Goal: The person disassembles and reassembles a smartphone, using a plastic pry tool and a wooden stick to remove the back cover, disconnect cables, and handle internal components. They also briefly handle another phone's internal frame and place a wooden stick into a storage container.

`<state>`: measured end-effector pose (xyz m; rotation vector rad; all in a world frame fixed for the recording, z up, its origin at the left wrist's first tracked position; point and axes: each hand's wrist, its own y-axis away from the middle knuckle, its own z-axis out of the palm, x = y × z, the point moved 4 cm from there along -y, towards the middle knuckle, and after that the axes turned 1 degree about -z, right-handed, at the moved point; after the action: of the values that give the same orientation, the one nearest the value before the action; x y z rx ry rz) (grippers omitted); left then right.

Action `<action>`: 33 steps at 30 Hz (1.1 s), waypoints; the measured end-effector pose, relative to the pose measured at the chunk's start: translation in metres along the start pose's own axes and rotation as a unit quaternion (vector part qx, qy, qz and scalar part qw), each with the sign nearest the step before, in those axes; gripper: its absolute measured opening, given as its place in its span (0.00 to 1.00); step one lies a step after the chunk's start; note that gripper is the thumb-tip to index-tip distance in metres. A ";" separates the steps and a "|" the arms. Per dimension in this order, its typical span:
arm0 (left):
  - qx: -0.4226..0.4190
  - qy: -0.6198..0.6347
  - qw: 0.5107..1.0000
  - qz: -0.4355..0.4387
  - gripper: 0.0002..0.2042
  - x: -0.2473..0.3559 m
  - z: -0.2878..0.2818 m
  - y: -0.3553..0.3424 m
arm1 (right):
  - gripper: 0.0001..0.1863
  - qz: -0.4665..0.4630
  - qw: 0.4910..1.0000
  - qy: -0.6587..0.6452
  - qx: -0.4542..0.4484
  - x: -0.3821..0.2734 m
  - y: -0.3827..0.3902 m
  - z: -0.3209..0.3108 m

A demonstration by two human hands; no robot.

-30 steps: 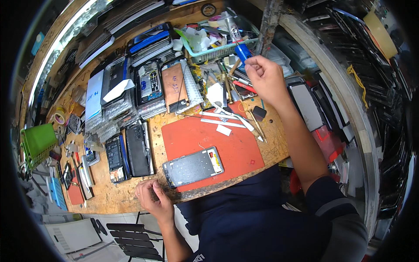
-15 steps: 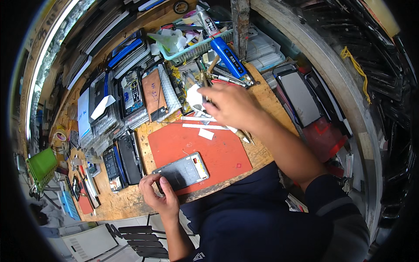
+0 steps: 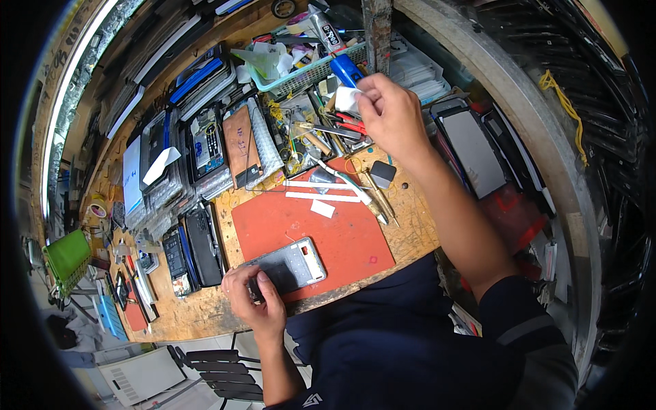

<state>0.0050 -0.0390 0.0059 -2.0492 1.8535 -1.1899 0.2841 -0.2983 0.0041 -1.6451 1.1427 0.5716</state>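
Note:
My left hand is closed on the lower left end of a grey phone frame, which lies tilted over the near edge of a red work mat. The frame's right end shows white and yellow patches and a small red spot. Raised over the back right of the bench, my right hand pinches a crumpled white piece, perhaps paper or tissue. Behind it stands a blue tool, partly hidden by the hand. On the mat lie white strips and a small white square.
Tweezers and a white-handled cutter lie at the mat's right edge, near a black square block. A green basket of supplies, with a glue tube, stands behind. Phone parts pile up at left.
My right hand has moved up and to the right from the tool clutter, carrying the white piece. The left hand and the phone frame have barely shifted.

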 end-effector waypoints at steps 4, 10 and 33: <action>0.004 0.003 1.000 -0.016 0.04 -0.005 -0.004 0.005 | 0.21 -0.047 0.997 -0.049 -0.022 0.000 -0.001 0.009; 0.012 0.036 0.999 -0.035 0.04 -0.015 -0.006 0.014 | 0.16 -0.145 0.983 0.067 0.089 -0.020 0.011 0.001; -0.024 0.041 0.999 0.016 0.08 0.005 0.000 0.010 | 0.13 -0.111 0.948 0.249 -0.165 -0.037 0.027 0.056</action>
<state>-0.0031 -0.0456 0.0019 -2.0155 1.9620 -1.2512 0.2526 -0.2336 0.0001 -2.2619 1.2378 0.2070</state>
